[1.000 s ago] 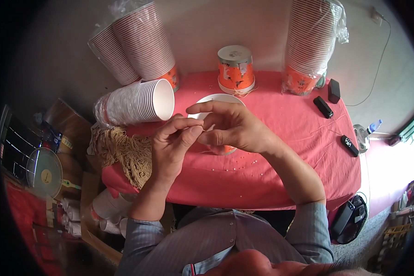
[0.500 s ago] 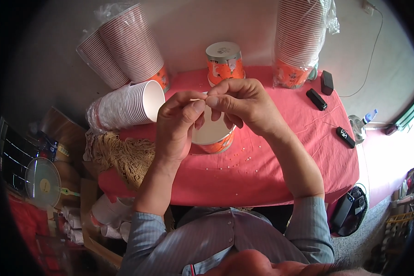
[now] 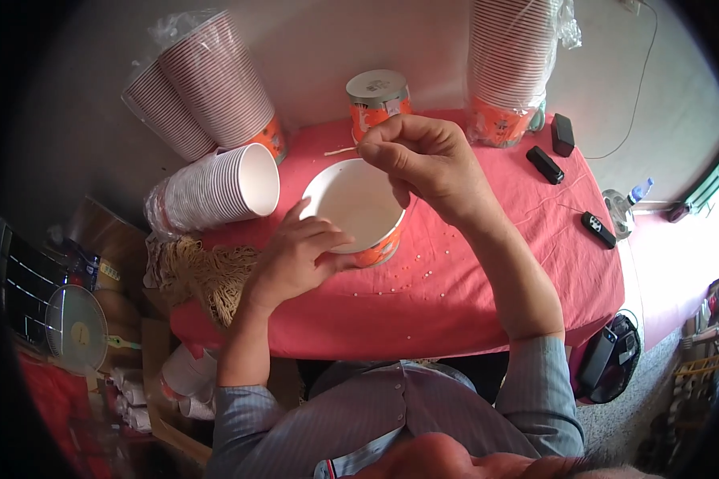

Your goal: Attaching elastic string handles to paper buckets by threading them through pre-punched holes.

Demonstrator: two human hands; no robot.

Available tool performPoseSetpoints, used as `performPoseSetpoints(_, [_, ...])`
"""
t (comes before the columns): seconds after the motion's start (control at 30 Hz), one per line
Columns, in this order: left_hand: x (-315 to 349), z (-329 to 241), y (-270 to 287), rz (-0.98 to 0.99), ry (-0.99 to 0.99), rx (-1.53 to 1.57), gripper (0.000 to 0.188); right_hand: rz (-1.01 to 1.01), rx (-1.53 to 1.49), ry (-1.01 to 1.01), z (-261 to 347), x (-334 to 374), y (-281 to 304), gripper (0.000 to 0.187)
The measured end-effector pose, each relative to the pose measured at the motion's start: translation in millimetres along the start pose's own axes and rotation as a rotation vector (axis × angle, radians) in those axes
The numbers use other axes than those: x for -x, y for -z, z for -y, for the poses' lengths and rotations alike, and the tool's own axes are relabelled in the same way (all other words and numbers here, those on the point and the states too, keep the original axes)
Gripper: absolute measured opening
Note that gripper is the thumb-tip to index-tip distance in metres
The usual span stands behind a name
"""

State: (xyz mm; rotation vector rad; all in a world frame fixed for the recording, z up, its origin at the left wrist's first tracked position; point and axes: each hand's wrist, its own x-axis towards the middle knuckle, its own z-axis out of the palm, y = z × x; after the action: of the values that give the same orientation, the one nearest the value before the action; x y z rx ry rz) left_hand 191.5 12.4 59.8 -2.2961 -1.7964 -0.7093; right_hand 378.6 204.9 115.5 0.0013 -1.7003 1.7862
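Note:
A large round paper tub (image 3: pixel 378 254), white inside with an orange printed outside, stands mouth up on the red cloth. My left hand (image 3: pixel 291 259) is at its near left rim, fingers over the edge and thumb low on the outer side. Above the tub's far side, my right hand (image 3: pixel 423 164) pinches a short cream-coloured string (image 3: pixel 339 151) between thumb and forefinger. The string's free end points left. Part of the tub's right rim is hidden under my right hand.
A nested stack of white tubs (image 3: pixel 208 191) lies at the left beside a heap of beige strings (image 3: pixel 212 271). An upturned orange tub (image 3: pixel 377 92) stands behind. Tall wrapped stacks (image 3: pixel 511 64) rise at the back. Small beads (image 3: pixel 418 275) lie scattered; black devices (image 3: pixel 545 165) sit right.
My left hand has parted from my right and dropped down and left to the tub's rim. The right hand stays raised, and the string in it now shows.

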Motion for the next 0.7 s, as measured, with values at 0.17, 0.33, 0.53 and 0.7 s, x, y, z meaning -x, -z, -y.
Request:
performPoseSetpoints(0.17, [-6.4,10.6,-12.6,-0.111,0.212,-0.069,0.021,-0.046,0.115,-0.015,-8.6,-2.3,-3.2,0.015])
performPoseSetpoints(0.33, [-4.2,42.0,-25.9,-0.399,0.506,0.301,0.021,-0.084,0.498,0.078,-30.3,-4.5,-6.5,0.008])
performPoseSetpoints(0.53, [10.2,58.1,-45.3,-0.543,0.472,0.309,0.018,-0.055,0.561,0.178,-65.1,-10.1,-15.8,0.007])
performPoseSetpoints(0.7, [10.0,50.7,-48.9,-0.621,0.483,0.288,0.015,-0.047,0.671,0.085,-79.6,-10.6,-26.0,0.008])
